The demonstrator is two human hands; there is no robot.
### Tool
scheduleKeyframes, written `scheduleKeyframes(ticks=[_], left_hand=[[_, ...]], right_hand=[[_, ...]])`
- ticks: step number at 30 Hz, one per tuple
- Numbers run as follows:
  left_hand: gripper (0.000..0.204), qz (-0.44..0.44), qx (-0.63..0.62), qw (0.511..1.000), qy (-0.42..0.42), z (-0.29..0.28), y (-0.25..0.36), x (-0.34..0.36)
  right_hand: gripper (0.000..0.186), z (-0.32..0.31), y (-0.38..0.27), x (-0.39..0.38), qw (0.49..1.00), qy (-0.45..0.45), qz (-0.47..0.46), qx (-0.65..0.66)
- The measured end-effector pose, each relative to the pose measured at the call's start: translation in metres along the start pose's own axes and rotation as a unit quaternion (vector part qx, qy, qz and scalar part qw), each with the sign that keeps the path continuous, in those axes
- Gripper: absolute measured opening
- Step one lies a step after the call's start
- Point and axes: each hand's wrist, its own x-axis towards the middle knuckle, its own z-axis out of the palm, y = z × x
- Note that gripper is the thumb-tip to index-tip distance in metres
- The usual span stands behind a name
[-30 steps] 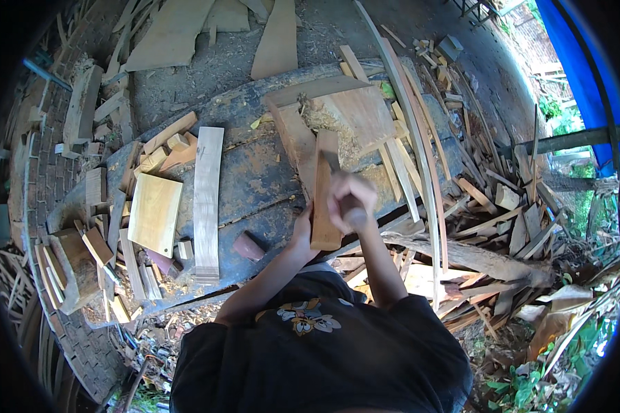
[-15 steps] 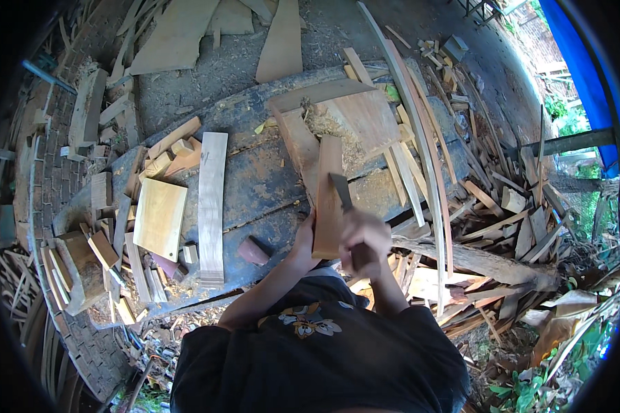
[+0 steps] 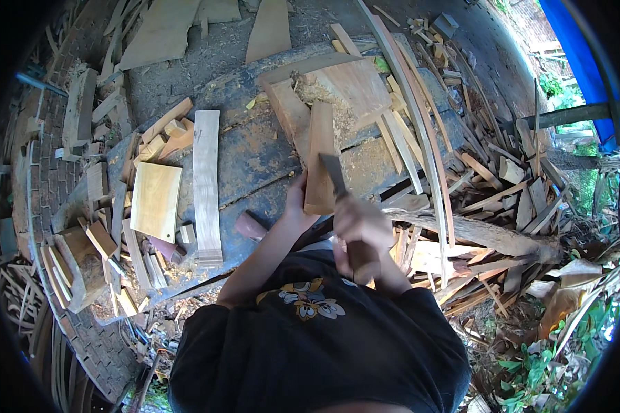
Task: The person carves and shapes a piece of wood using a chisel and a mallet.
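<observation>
My left hand (image 3: 299,198) grips the narrow reddish-brown wood piece (image 3: 318,138) at its near end, with some fingers hidden behind it. The piece lies tilted on a large block (image 3: 355,86) with a rough, chip-filled hollow. My right hand (image 3: 358,224), blurred, is wrapped round the handle of a broad-bladed cutting tool (image 3: 335,175), whose blade touches or hangs just over the wood's right side. Left of these, a long pale plank (image 3: 205,179) lies on the worn dark worktable (image 3: 248,165). A short reddish offcut (image 3: 248,226) sits near the front edge.
A pale board (image 3: 155,199) and small blocks lie at the left. Long strips (image 3: 420,138) run along the table's right side, beside a scrap-wood pile (image 3: 503,206) and a log (image 3: 489,237). Flat sheets (image 3: 158,34) lie beyond the table; a blue tarp (image 3: 579,69) hangs at far right.
My right hand and the tool have moved down toward me, the blade lower along the wood. My left hand still holds the piece. The whole view has shifted slightly.
</observation>
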Motion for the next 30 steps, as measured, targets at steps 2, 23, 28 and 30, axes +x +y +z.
scheduleKeyframes(ticks=[2, 23, 28, 30], left_hand=[[0.047, -0.04, -0.017, 0.996, -0.078, -0.014, -0.003, 0.001], [0.049, -0.079, 0.0, 0.995, -0.052, -0.022, -0.002, 0.011], [0.048, -0.071, 0.048, 0.987, -0.135, -0.03, 0.0, 0.01], [0.048, -0.039, 0.015, 0.999, -0.028, -0.011, -0.003, 0.004]], right_hand=[[0.014, 0.008, -0.039, -0.001, 0.998, -0.039, 0.015, 0.042], [0.014, 0.028, -0.068, -0.008, 1.0, -0.006, -0.012, 0.002], [0.015, 0.029, -0.042, -0.006, 0.997, -0.039, 0.009, -0.065], [0.015, 0.02, -0.059, -0.002, 1.0, -0.002, 0.012, -0.005]])
